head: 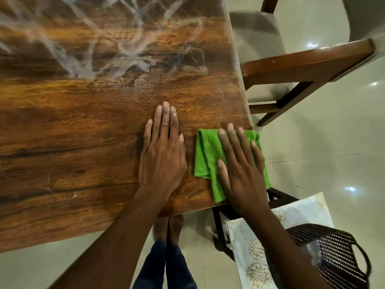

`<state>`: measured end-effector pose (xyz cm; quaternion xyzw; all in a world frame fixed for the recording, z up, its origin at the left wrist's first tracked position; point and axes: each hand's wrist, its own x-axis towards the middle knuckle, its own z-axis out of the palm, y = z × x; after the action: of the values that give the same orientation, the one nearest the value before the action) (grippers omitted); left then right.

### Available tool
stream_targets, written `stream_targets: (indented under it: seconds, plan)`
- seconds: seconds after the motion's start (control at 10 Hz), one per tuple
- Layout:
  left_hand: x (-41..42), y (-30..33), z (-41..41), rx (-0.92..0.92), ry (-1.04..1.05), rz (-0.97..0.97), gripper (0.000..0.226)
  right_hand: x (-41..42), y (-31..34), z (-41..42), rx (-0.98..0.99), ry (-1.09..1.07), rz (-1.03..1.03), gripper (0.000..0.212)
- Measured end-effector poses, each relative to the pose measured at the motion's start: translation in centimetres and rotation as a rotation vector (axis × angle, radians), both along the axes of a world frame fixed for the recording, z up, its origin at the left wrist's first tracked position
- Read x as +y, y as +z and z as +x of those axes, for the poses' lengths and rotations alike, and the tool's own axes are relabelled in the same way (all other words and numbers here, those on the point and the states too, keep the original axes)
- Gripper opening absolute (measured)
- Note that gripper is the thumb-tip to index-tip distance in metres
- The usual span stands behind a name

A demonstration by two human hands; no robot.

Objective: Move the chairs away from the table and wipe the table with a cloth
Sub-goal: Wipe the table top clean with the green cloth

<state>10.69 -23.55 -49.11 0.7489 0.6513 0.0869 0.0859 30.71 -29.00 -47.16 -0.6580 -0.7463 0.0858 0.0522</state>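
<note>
1. No brand, label or readable writing on anything in view.
2. Count: one table (pixel 83 132), one cloth (pixel 208 155), two chairs, my two hands.
3. My left hand (pixel 162 155) lies flat on bare wood, fingers straight and together, holding nothing.
4. My right hand (pixel 241 170) presses flat on the cloth, fingers straight and slightly spread, not curled round it.
5. Cloth: bright green, ribbed weave, folded to a rough rectangle. It sits on the table's near right corner, its right edge hanging just past the table edge.
6. Table: glossy wood-grain top, orange-brown with dark streaks, pale edge band. Whitish smeared streaks (pixel 133 51) cover the far part.
7. Wooden chair (pixel 302 61): brown frame, grey padded seat, just beside the table's right edge.
8. Second chair (pixel 329 253): dark perforated back, pale floral-print seat cover, near the table's corner, under my right forearm.
9. Floor (pixel 333 153): glossy pale tiles with light reflections.
</note>
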Motion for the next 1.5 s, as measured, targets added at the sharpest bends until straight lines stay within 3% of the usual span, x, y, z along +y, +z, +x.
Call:
stream_targets:
  seconds: [0.1, 0.5, 0.8, 0.9, 1.1, 1.2, 1.4, 1.5]
  plan:
    - [-0.1, -0.1, 0.0, 0.001, -0.001, 0.002, 0.062, -1.7, -0.2, -0.1, -0.012, -0.026, -0.017, 0.066]
    - [-0.3, 0.2, -0.1, -0.012, 0.018, -0.02, 0.063, 5.8, -1.0, -2.1, 0.04, -0.013, 0.068, 0.062]
    - [-0.7, 0.8, -1.1, -0.063, -0.01, 0.022, 0.067, -0.2, -1.8, -5.3, 0.062, -0.171, 0.129, 0.059]
    - [-2.3, 1.2, -8.1, -0.11, 0.083, 0.075, 0.065, -2.5, -1.8, -9.8, 0.08, -0.138, 0.102, 0.062]
    - [-11.1, 0.8, -29.1, -0.172, 0.458, 0.159, 0.058, -5.5, -1.3, -25.3, 0.076, 0.003, 0.039, 0.065]
    - [-14.8, 1.1, -35.3, -0.089, 0.616, 0.17, 0.057, -6.8, -1.1, -34.1, 0.095, 0.142, -0.035, 0.068]
    - [-16.6, -0.3, -40.9, -0.107, 0.658, 0.175, 0.057, -8.0, -1.6, -49.0, 0.118, 0.416, -0.03, 0.07]
    - [-16.0, -0.2, -42.7, -0.141, 0.691, 0.167, 0.058, -6.7, -1.5, -50.3, 0.101, 0.434, -0.039, 0.068]
